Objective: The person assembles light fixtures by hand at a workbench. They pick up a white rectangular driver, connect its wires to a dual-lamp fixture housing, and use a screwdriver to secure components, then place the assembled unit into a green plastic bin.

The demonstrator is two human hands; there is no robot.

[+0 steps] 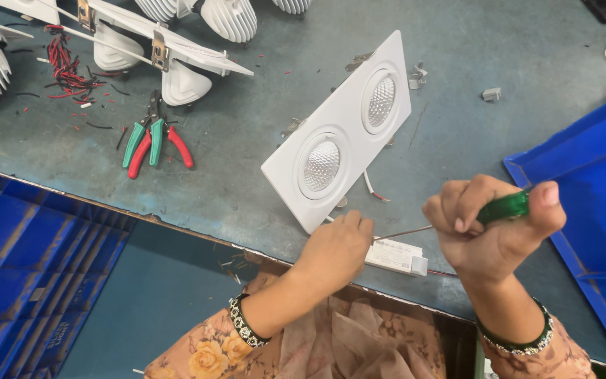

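Driver box: a small white rectangular driver box (pixel 395 256) lies at the near edge of the workbench (pixel 261 105), just below the twin downlight's lower corner; its left end is hidden under the left hand
Screwdriver: a green-handled screwdriver (pixel 505 208) with a thin metal shaft slanting down-left toward the driver box; whether the tip touches it cannot be told
Right hand: the right hand (pixel 494 224) is closed in a fist around the green handle, thumb laid along it, right of the driver box
Left hand: the left hand (pixel 337 247) is curled, fingers bent down onto the driver box's left end, pinning it
Twin downlight: a white rectangular twin downlight (pixel 345 130) with two round lenses, tilted, just above the driver box
Pliers: green-handled and red-handled pliers (pixel 154 140) lie crossed, well left of the driver box
Wire scraps: red and black wire scraps (pixel 68 67) far up-left
Blue tray: a blue tray (pixel 590 175) right of the driver box, beyond the right hand
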